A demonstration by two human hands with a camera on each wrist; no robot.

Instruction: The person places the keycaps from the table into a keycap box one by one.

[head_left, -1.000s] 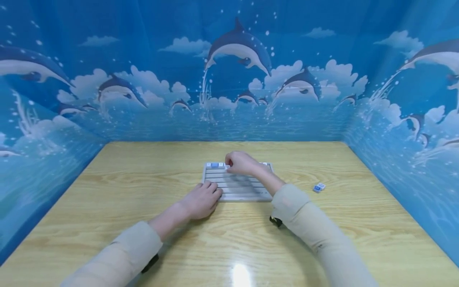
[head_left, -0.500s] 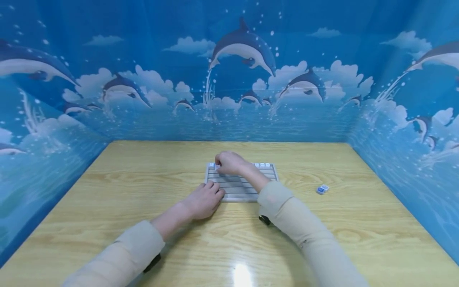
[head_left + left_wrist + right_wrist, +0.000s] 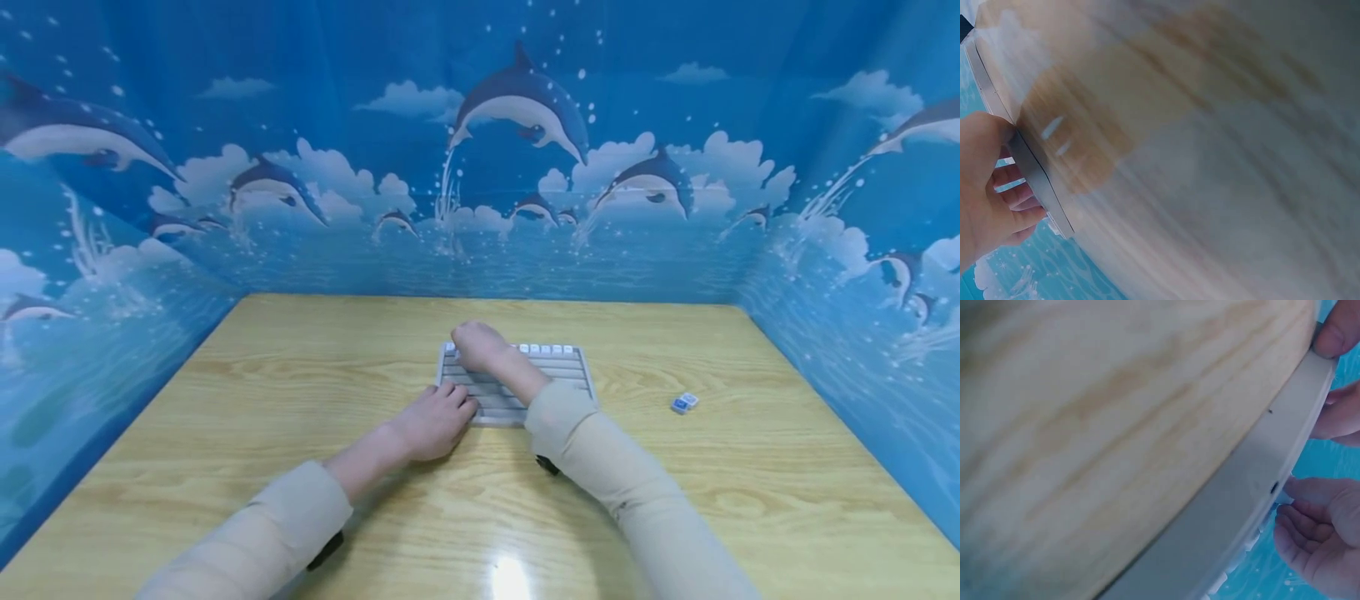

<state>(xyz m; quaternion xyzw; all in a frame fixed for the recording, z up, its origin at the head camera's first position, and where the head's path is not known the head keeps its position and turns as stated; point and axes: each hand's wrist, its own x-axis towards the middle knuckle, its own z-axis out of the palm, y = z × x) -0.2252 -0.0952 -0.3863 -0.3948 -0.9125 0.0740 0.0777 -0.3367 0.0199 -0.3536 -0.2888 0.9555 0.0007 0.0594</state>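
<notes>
A pale grey tray [image 3: 558,375] with ridged rows, shaped like a keyboard, lies flat on the table. White keycaps [image 3: 546,349] line its far row. My left hand [image 3: 435,422] holds its near left corner; in the left wrist view the thumb presses the front edge while the other fingers reach over the top. Bent over the far left of the tray, my right hand [image 3: 483,348] pinches a small pale keycap [image 3: 1284,497] between thumb and index finger, low against the row. The hand hides part of that row in the head view.
Two loose keycaps, one blue [image 3: 680,406] and one white [image 3: 691,400], lie side by side on the wooden table [image 3: 750,467], right of the tray. A blue curtain [image 3: 360,258] printed with dolphins surrounds the table's back and sides.
My right hand has moved left along the tray's far row, uncovering more white keycaps on the right and covering the blue one at left. My left hand stays at the corner.
</notes>
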